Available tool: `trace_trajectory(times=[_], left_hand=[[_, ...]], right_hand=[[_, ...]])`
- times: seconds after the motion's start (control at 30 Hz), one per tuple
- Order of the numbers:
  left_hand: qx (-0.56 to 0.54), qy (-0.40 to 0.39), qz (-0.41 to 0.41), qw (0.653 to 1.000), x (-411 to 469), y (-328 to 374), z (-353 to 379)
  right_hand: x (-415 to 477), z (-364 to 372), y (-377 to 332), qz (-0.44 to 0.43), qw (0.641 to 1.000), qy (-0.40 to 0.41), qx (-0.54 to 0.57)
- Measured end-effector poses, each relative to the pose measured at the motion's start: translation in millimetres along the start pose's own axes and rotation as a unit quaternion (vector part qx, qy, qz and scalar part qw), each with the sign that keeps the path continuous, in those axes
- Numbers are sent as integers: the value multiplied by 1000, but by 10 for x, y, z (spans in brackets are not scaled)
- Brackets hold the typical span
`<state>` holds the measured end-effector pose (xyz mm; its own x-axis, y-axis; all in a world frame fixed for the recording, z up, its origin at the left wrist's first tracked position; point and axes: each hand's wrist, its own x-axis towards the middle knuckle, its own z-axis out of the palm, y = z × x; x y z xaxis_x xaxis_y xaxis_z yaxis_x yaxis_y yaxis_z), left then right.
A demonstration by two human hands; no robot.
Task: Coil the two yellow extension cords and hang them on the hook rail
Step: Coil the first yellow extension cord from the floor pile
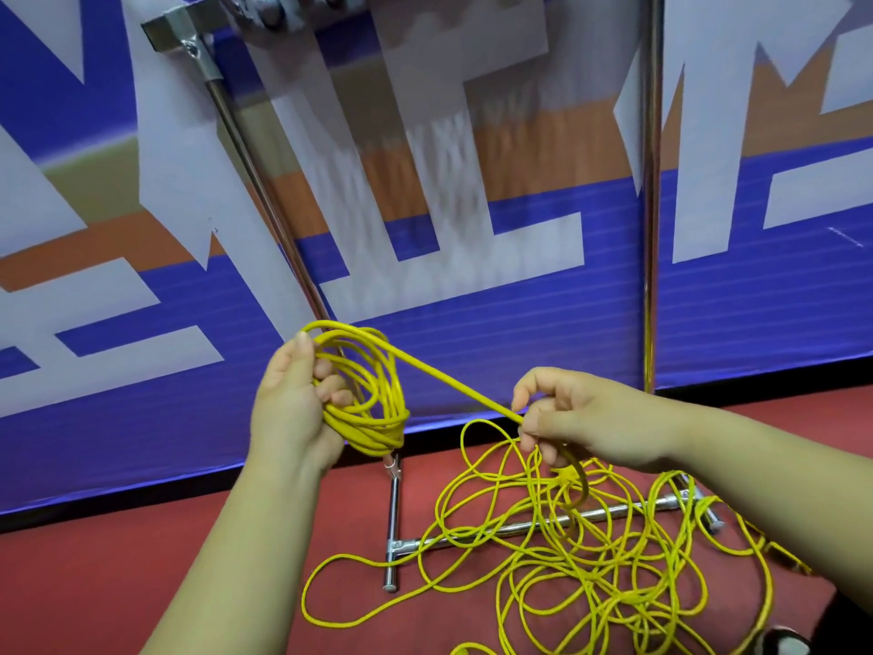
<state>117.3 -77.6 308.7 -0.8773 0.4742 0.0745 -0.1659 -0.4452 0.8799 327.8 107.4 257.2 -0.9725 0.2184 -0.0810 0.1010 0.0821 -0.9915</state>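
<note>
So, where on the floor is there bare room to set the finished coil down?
The red floor is bare left of the short base bar, below the banner. The coil would likely fit there. Right of that bar it is crowded: loose yellow cord sprawls over the long crossbar.

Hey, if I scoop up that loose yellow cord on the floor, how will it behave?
Probably floppy: the loose cord lies in limp, overlapping loops. Likely to snag, since strands cross each other and the metal stand base. Seems light: the left hand alone carries the coil.
</note>
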Motion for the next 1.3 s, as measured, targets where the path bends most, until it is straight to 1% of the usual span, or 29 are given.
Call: trace_trajectory(times=[0.07,0.13,0.27,0.4,0.5,0.57,0.7,0.8,0.87,0.97,1.03,1.17,1.3], left_hand=[[-9,39,9,999,73,-1,-101],[15,59,14,998,130,-43,-201],[66,74,12,995,199,-136,-367],[95,97,18,991,201,-214,-421],[101,83,25,991,166,-229,-388],[95,58,30,993,121,-207,-336],[82,-14,34,996,0,-125,-179],[78,-88,22,993,-102,-75,-80],[70,-146,-4,987,-184,-56,-16],[60,-228,-64,970,-305,-72,72],[63,-270,-103,955,-374,-115,118],[75,-295,-152,940,-484,-243,236],[86,-310,-182,929,-511,-374,310]], right_hand=[[16,27,38,7,1000,4,-10],[29,61,61,5,1000,25,-18],[59,117,58,11,994,105,27],[99,126,54,24,978,189,83],[123,108,70,49,963,242,107],[129,95,76,75,956,254,124],[141,66,97,131,947,263,133],[147,57,101,148,942,268,137],[153,50,93,149,940,272,146],[162,31,66,138,938,274,159],[163,25,28,116,938,279,168],[130,32,-95,59,940,275,194],[65,42,-223,23,951,250,182]])
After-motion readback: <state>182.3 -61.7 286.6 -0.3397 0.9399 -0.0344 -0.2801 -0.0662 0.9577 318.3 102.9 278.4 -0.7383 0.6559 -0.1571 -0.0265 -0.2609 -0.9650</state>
